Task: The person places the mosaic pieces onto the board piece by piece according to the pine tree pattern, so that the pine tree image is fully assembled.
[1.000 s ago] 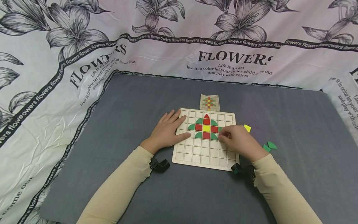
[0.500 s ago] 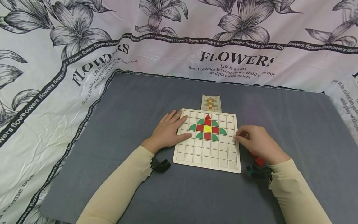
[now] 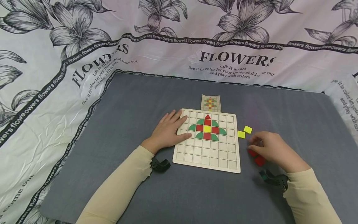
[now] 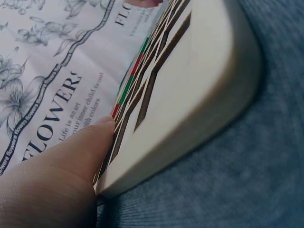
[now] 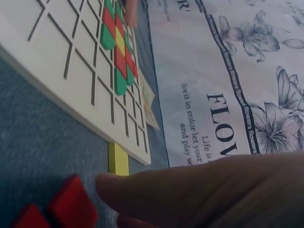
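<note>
My left hand (image 3: 167,130) lies with fingers spread on the left edge of a wooden grid board (image 3: 195,159); its thumb rests on the cells in the left wrist view. On the board, red, green and yellow pieces form a pattern around a yellow square (image 3: 207,129), topped by a red triangle (image 3: 207,117). Off the board's right side, my right hand (image 3: 275,149) hovers with bent fingers close to the red squares (image 3: 260,161). No piece shows between its thumb and fingers. In the right wrist view, its thumb is near red pieces (image 5: 73,204) and a yellow piece (image 5: 118,159).
Yellow squares (image 3: 247,129) lie on the grey table (image 3: 156,193) beside the board's right edge. A small pattern card (image 3: 211,103) sits against the board's far edge. Behind the table hangs a flower-print cloth (image 3: 167,56).
My right hand has left the board and moved right, toward the loose pieces. A green quarter-round now shows at the pattern's right side, where the hand was. My left hand stays on the board.
</note>
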Available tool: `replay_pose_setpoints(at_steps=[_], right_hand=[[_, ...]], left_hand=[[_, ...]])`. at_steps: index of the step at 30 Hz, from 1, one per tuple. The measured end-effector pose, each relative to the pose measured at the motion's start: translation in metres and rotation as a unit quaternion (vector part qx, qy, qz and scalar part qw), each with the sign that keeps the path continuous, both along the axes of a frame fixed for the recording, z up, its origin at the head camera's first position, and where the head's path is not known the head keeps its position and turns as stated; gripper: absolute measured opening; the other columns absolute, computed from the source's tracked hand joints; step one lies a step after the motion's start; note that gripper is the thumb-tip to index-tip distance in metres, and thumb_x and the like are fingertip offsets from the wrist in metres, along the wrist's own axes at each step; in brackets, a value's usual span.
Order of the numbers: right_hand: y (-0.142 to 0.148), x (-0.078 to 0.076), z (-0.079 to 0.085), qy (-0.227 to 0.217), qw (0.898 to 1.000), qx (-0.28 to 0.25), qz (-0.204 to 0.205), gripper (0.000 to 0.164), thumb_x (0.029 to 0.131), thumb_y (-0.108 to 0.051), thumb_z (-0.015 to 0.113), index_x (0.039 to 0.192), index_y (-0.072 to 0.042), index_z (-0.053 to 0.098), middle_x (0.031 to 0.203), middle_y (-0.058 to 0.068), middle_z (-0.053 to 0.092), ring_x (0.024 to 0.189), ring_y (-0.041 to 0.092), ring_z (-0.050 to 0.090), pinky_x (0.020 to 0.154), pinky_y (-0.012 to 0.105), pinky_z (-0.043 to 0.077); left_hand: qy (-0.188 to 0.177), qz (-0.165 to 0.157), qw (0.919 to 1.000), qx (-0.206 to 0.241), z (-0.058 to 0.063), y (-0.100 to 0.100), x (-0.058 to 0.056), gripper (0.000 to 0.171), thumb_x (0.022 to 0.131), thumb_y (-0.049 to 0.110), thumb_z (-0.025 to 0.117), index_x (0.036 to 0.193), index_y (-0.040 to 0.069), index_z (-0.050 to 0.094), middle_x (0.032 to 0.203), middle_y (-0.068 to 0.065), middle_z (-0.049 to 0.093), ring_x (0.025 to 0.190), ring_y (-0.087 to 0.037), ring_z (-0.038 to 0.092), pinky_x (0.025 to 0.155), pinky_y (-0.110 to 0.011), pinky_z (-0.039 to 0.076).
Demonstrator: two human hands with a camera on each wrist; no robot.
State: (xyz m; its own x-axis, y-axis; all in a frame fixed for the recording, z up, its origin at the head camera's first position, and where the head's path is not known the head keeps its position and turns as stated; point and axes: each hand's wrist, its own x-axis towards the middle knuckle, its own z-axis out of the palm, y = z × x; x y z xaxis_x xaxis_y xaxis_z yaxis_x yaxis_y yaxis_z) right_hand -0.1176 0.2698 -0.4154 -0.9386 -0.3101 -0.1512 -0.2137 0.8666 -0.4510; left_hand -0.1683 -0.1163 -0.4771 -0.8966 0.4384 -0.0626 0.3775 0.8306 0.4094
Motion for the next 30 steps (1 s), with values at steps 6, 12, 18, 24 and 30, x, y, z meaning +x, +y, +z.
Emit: replay_pose_setpoints(at_steps=[6, 12, 18, 24, 30], right_hand=[[0.009, 0.008, -0.003, -0.003, 1.0, 0.016, 0.005, 0.019, 0.089, -0.02, 0.084, 0.095, -0.005, 0.075, 0.087, 0.003, 0.072, 0.068, 0.012, 0.056, 0.06, 0.033, 0.048], [0.011, 0.013, -0.004, -0.018, 1.0, 0.018, 0.006, 0.024, 0.087, -0.02, 0.086, 0.099, -0.003, 0.075, 0.09, 0.005, 0.071, 0.069, 0.013, 0.054, 0.06, 0.033, 0.047], [0.013, 0.015, -0.007, -0.016, 1.0, 0.017, 0.01, 0.028, 0.085, -0.019, 0.087, 0.104, -0.002, 0.074, 0.091, 0.004, 0.068, 0.071, 0.013, 0.054, 0.059, 0.031, 0.047], [0.012, 0.016, -0.008, -0.011, 1.0, 0.012, 0.012, 0.027, 0.086, -0.019, 0.086, 0.103, -0.003, 0.074, 0.089, 0.002, 0.067, 0.07, 0.012, 0.053, 0.058, 0.029, 0.045], [0.006, 0.009, -0.006, -0.006, 1.0, 0.004, 0.018, 0.022, 0.093, -0.025, 0.083, 0.101, -0.006, 0.075, 0.085, -0.002, 0.067, 0.067, 0.01, 0.055, 0.059, 0.029, 0.047]], left_hand=[[0.0, -0.003, 1.0, 0.0, 0.0, 0.0, 0.0, 0.088, 0.098, 0.074, 0.051, 0.168, 0.025, 0.03, 0.177, 0.0, 0.01, 0.164, -0.024, 0.003, 0.132, -0.047, 0.0], [-0.001, -0.004, 1.0, -0.005, -0.001, 0.0, 0.0, 0.087, 0.098, 0.074, 0.051, 0.168, 0.026, 0.029, 0.177, 0.001, 0.009, 0.164, -0.024, 0.002, 0.132, -0.047, 0.0], [0.0, -0.003, 1.0, -0.001, -0.001, 0.0, 0.0, 0.088, 0.098, 0.073, 0.052, 0.168, 0.025, 0.029, 0.177, 0.001, 0.008, 0.164, -0.024, 0.002, 0.132, -0.047, 0.0], [-0.001, -0.004, 1.0, -0.001, 0.0, 0.0, 0.0, 0.088, 0.098, 0.074, 0.051, 0.168, 0.025, 0.029, 0.177, 0.001, 0.009, 0.164, -0.024, 0.002, 0.132, -0.046, -0.001], [0.002, -0.004, 1.0, 0.001, -0.001, 0.0, 0.0, 0.088, 0.098, 0.073, 0.052, 0.168, 0.024, 0.031, 0.177, 0.0, 0.01, 0.164, -0.025, 0.003, 0.132, -0.047, 0.0]])
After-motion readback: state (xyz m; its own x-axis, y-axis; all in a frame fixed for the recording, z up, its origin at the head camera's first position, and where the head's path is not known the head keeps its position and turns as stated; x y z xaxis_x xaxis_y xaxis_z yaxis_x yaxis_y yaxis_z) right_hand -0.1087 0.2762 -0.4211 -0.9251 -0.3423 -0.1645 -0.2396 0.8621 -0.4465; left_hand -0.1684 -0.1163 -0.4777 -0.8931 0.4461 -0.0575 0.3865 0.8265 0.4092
